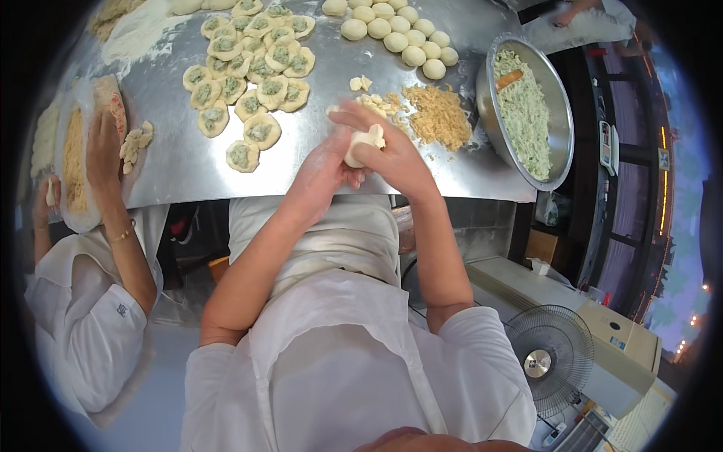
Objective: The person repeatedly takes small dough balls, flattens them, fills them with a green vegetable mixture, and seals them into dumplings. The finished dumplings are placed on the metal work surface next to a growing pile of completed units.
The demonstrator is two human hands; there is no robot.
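Observation:
Above the table's front edge, my left hand (320,173) and my right hand (403,162) are closed together around a small piece of pale dough (366,145). The right thumb presses on the dough, and an uneven end of it sticks up between the hands. The right fingers are partly blurred. Just beyond the hands lie small pale dough bits (376,104) and a crumbly tan pile (438,114). To the left are several flattened dough rounds (260,132) topped with pale green filling. Smooth round dough balls (398,42) sit in rows at the far right.
A large metal bowl (559,143) of shredded green-white filling (523,113), with an orange handle in it, stands at the table's right end. Flour (147,34) covers the far left. A co-worker's hand (104,147) is at a tray (89,215) on the left. A fan (550,361) stands right.

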